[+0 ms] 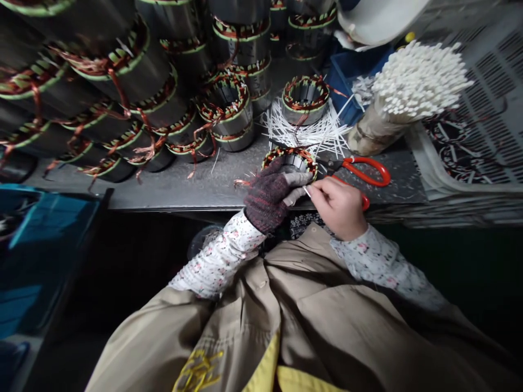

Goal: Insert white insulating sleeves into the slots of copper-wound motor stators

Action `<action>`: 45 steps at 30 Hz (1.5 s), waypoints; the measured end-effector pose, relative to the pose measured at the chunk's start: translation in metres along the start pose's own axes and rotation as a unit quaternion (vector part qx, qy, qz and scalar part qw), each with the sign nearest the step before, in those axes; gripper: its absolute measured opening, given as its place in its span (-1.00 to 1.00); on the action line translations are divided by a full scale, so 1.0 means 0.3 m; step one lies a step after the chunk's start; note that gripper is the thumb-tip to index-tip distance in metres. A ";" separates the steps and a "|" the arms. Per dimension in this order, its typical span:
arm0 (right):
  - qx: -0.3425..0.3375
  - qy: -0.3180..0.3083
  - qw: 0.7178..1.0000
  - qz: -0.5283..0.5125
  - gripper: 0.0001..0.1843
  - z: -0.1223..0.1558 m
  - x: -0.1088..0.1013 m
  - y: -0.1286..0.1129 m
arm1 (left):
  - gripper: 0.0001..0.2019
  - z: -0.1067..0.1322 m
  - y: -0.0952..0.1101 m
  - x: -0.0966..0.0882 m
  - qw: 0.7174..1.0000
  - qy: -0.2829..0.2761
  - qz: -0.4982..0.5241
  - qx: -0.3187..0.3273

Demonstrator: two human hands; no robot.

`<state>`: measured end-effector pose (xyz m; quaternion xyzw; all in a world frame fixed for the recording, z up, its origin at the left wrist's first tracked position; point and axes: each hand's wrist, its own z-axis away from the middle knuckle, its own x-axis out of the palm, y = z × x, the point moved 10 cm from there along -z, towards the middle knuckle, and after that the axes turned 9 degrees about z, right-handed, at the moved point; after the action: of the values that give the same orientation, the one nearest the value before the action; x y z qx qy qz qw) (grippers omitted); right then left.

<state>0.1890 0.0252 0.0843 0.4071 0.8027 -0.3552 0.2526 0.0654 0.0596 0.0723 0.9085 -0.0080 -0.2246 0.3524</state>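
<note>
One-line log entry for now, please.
Dark-gloved left hand: on copper-wound metal ring | bare right hand: pinching thin white strand | beside it: red-handled scissors, grey bench

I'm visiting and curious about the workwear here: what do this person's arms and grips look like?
The left grip wears a dark knitted glove with reddish streaks and pale finger coverings; the right grip wears no glove. White sleeves with a small pink floral print cover both forearms, and the clothing above them is tan.

On the bench (pixel 229 177) I watch remotely, the near stator (pixel 301 160) sits by the front edge, scissors (pixel 347 165) just right, a second stator (pixel 304 116) behind on a strip heap (pixel 281 132), stator stacks (pixel 153 84) left, a stick bundle (pixel 420 81) between heap and basket (pixel 482 189)
</note>
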 end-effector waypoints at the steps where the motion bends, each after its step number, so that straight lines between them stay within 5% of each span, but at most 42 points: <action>1: 0.000 0.001 1.000 -0.002 -0.76 -0.002 0.007 0.008 | -0.71 0.000 0.005 0.004 1.000 -0.009 -0.004 0.005; 9: -0.015 0.015 0.998 -0.063 -0.79 0.002 -0.056 -0.035 | -0.71 0.001 0.004 0.005 1.000 -0.015 -0.008 0.001; 16: 0.003 0.002 1.000 -0.008 -0.76 -0.006 0.008 0.013 | -0.76 0.002 0.000 0.012 0.999 -0.039 0.000 0.005; 22: -0.002 -0.113 0.990 -0.083 -0.68 -0.033 -0.001 -0.045 | -0.81 0.005 0.031 0.012 0.998 -0.021 -0.024 0.059; 27: 0.066 -0.105 0.934 -0.336 -0.77 -0.038 -0.077 -0.022 | -0.84 0.007 0.018 -0.002 0.999 0.007 -0.046 0.020; 31: 0.114 -0.183 0.846 -0.487 -0.71 0.021 -0.008 -0.013 | -0.86 0.010 0.034 0.000 0.995 -0.013 -0.084 0.058; 33: 0.173 -0.189 0.833 -0.489 -0.67 0.048 0.004 0.012 | -0.87 0.013 0.058 -0.001 0.989 -0.004 -0.114 0.099; 37: 0.221 -0.087 0.839 -0.490 -0.61 -0.010 -0.036 0.057 | -0.86 0.014 0.086 0.015 0.980 0.042 -0.161 0.110; 40: 0.198 -0.014 0.843 -0.499 -0.67 -0.116 0.011 0.087 | -0.82 0.010 0.078 0.086 0.975 0.009 -0.213 0.064; 43: 0.139 -0.007 0.900 -0.414 -0.67 -0.185 0.084 0.088 | -0.81 0.014 0.082 0.132 0.968 -0.045 -0.242 0.041; 45: 0.082 0.055 0.950 -0.297 -0.70 -0.174 0.040 0.071 | -0.79 0.016 0.109 0.110 0.957 -0.059 -0.277 0.066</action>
<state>0.1942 0.0803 0.1006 0.1886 0.8679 -0.4560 0.0564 0.0976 0.0261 0.0770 0.8813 0.2084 -0.3660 0.2144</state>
